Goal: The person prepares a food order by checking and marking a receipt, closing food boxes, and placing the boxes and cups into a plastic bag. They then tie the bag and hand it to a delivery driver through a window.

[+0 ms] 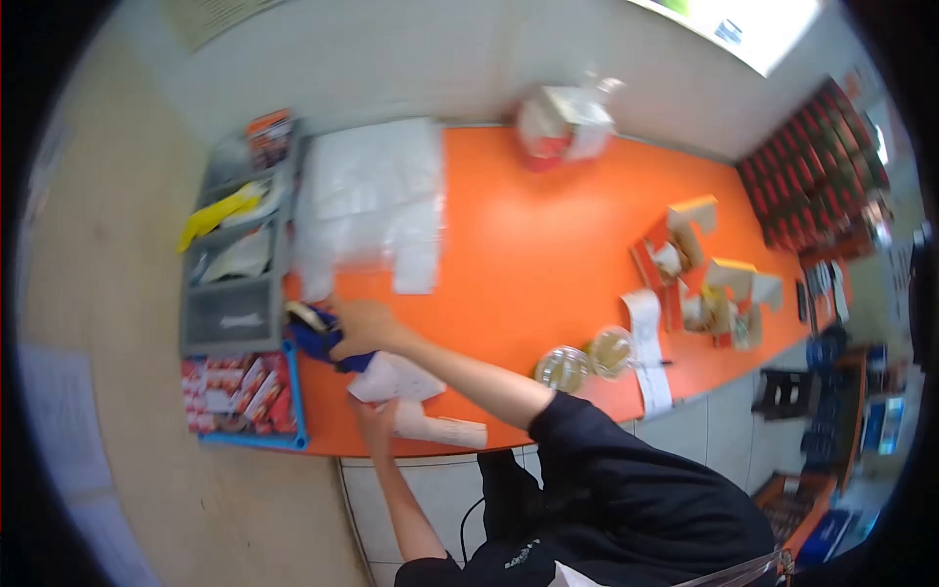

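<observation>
My right hand (pixel 364 328) is wrapped round a blue tape dispenser (pixel 315 338) near the left end of the orange table (pixel 499 235). Just below it, my left hand (pixel 377 423) is at the table's front edge, its fingers on a white paper slip (pixel 391 380). The slip lies partly under my right wrist. A longer strip of paper (pixel 440 427) extends right from my left hand. Flat white plastic bags (pixel 367 186) lie beyond both hands.
A grey divided tray (pixel 230 303) and a blue-edged picture mat (pixel 245 396) lie left. Two clear-lidded cups (pixel 562 370), a receipt (pixel 647 342) and open food boxes (pixel 675 256) are right. Behind stand a white-and-red container (pixel 564 127) and stacked boxes (pixel 812 171).
</observation>
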A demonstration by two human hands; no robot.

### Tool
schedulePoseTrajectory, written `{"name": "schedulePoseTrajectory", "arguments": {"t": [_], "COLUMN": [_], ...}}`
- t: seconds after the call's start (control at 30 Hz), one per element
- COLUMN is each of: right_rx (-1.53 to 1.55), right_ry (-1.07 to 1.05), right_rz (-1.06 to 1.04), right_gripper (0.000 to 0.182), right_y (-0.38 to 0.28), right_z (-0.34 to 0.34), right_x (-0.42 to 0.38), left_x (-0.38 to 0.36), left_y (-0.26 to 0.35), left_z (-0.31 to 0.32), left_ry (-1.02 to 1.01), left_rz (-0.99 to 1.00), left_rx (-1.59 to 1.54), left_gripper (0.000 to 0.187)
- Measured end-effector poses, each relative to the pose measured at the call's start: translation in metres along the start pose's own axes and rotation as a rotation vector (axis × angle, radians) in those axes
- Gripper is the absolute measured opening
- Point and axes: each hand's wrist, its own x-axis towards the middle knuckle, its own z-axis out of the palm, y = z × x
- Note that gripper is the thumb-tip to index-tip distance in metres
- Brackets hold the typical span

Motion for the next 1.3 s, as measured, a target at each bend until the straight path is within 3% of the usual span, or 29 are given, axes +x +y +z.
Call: {"name": "schedulePoseTrajectory", "arguments": {"t": [0.1,0.13,0.17,0.33,0.43,0.53,0.6,0.63,0.7,0.73,0.77,0.8,0.83,0.87,0.9,0.97,1.03,1.07,1.17,1.2,1.3], "right_rx": [0.018,0.021,-0.003,-0.183,-0.352,0.258,0.260,0.225,0.031,0.197,0.423,0.295,0.166,0.135,0.105,-0.064,-0.204,-0.166,-0.098,0.046,1.146], "right_ry": [-0.016,-0.033,-0.028,0.071,0.720,0.681,0.609,0.717,0.834,0.901,0.967,0.891,0.809,0.751,0.687,0.530,0.418,0.349,0.206,0.283,0.407], "right_rz": [0.062,0.066,0.026,-0.001,-0.144,-0.389,-0.541,-0.573,-0.258,0.037,0.423,0.572,0.707,0.635,0.561,0.432,0.335,0.314,0.465,0.397,0.552], "right_gripper": [0.077,0.075,0.073,0.066,0.056,0.045,0.024,0.008,0.016,0.016,0.015,0.013,0.012,0.013,0.015,0.020,0.020,0.013,0.012,0.013,0.012], "right_y": [0.001,-0.001,0.000,0.025,0.051,0.007,0.032,0.050,0.115,0.157,0.196,0.221,0.244,0.264,0.281,0.300,0.325,0.334,0.330,0.327,0.301], "right_z": [-0.013,-0.014,-0.012,0.037,0.084,-0.005,-0.050,-0.079,-0.115,-0.120,-0.122,-0.134,-0.141,-0.139,-0.138,-0.141,-0.136,-0.139,-0.166,-0.175,-0.169], "right_x": [0.006,0.007,0.004,-0.046,-0.072,-0.172,-0.257,-0.301,-0.378,-0.413,-0.446,-0.472,-0.488,-0.492,-0.496,-0.489,-0.481,-0.485,-0.524,-0.538,-0.534], "left_x": [0.002,0.004,0.003,-0.007,-0.017,-0.010,-0.038,-0.059,-0.106,-0.131,-0.158,-0.185,-0.213,-0.240,-0.250,-0.235,-0.214,-0.203,-0.194,-0.192,-0.199], "left_y": [-0.004,-0.001,-0.001,0.016,0.020,-0.043,0.019,0.062,0.134,0.173,0.187,0.201,0.216,0.208,0.177,0.124,0.116,0.113,0.102,0.101,0.089], "left_z": [0.002,0.003,0.003,0.024,0.032,0.013,0.043,0.061,0.113,0.149,0.185,0.221,0.257,0.307,0.351,0.410,0.426,0.428,0.429,0.428,0.431], "left_ry": [0.089,0.146,0.209,0.376,0.359,0.324,0.686,0.871,0.724,0.655,0.359,-0.078,-0.515,-0.585,-0.637,-0.597,-0.452,-0.478,-0.510,-0.508,-0.473], "left_rz": [-0.074,-0.167,-0.143,-0.132,-0.116,0.002,0.265,0.391,0.616,0.723,0.961,1.139,1.176,1.076,1.021,0.671,0.572,0.545,0.446,0.450,0.492], "left_rx": [0.096,0.327,0.365,0.338,0.181,0.871,0.907,0.919,0.607,0.451,0.410,0.284,0.175,0.220,0.383,0.488,0.608,0.695,0.837,0.845,0.867], "left_gripper": [0.084,0.086,0.086,0.084,0.072,0.065,0.060,0.057,0.049,0.045,0.040,0.035,0.032,0.033,0.057,0.082,0.099,0.104,0.116,0.119,0.125]}}
